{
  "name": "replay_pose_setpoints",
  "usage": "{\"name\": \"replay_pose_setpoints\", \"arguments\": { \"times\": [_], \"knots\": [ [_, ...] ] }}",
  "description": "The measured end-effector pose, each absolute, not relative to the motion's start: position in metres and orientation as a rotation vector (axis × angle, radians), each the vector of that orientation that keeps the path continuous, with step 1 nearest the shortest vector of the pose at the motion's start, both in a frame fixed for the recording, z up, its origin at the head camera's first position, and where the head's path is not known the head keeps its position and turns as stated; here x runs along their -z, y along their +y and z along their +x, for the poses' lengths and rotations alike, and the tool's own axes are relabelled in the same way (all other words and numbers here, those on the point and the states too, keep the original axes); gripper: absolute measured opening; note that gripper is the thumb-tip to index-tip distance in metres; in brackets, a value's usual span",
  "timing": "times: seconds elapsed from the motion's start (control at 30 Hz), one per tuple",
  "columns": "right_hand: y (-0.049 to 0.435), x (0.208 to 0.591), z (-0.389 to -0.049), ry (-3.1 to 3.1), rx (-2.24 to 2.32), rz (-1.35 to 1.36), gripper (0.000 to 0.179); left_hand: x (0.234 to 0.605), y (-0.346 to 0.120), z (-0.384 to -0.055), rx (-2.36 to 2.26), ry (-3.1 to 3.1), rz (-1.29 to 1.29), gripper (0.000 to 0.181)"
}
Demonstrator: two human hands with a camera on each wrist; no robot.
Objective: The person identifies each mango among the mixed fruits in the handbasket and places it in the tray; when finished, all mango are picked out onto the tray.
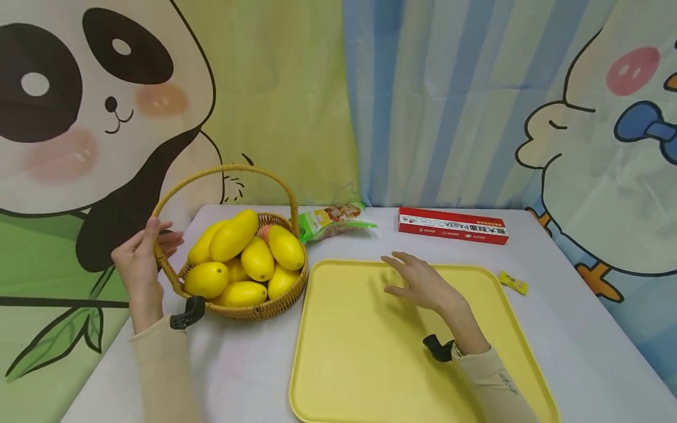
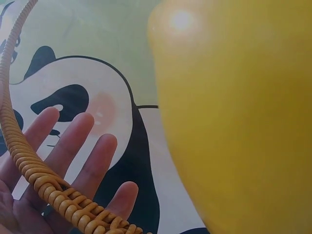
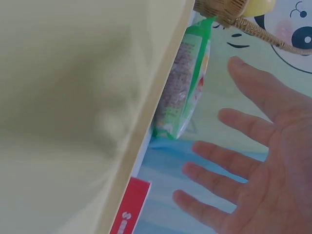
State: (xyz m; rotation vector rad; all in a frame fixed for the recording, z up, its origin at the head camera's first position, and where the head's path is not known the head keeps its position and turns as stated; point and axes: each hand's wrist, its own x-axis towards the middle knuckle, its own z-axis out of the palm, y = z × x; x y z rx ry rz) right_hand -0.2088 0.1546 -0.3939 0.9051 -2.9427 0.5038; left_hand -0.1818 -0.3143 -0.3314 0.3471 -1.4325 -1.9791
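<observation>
Left fingers behind handle, right fingers above tray

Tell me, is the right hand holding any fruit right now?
No, the right hand hovers empty above the yellow tray, while the yellow fruit sits in the basket.

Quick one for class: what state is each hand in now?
Left hand: open, fingers uncurled at the curved tan woven basket handle.
Right hand: open, holding nothing, above the rectangular yellow tray.
</observation>
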Motion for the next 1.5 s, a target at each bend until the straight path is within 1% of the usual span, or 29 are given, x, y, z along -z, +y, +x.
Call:
{"name": "replay_pose_setpoints", "arguments": {
  "times": [0.2,0.4,0.67,0.87,1.1,1.33,1.5],
  "knots": [
    [0.131,0.389,-0.209,-2.84,-0.497,0.986,0.067,0.334,-0.315,-0.181,1.96,-1.471,0.379,0.037],
    [0.101,0.374,-0.218,-2.665,-0.461,1.098,0.068,0.331,-0.315,-0.183,1.955,-1.472,0.353,0.038],
    [0.057,0.356,-0.226,-2.491,-0.455,1.225,0.065,0.329,-0.314,-0.182,1.976,-1.45,0.377,0.037],
    [0.028,0.357,-0.226,-2.566,-0.436,1.235,0.062,0.329,-0.313,-0.182,1.984,-1.487,0.431,0.04],
    [-0.003,0.359,-0.227,-2.597,-0.368,1.26,0.065,0.33,-0.316,-0.181,1.975,-1.479,0.439,0.037],
    [-0.026,0.363,-0.228,-2.641,-0.295,1.176,0.067,0.33,-0.317,-0.181,1.96,-1.472,0.413,0.036],
    [-0.038,0.371,-0.228,-2.695,-0.242,1.102,0.073,0.331,-0.316,-0.182,1.96,-1.481,0.421,0.038]
  ]
}}
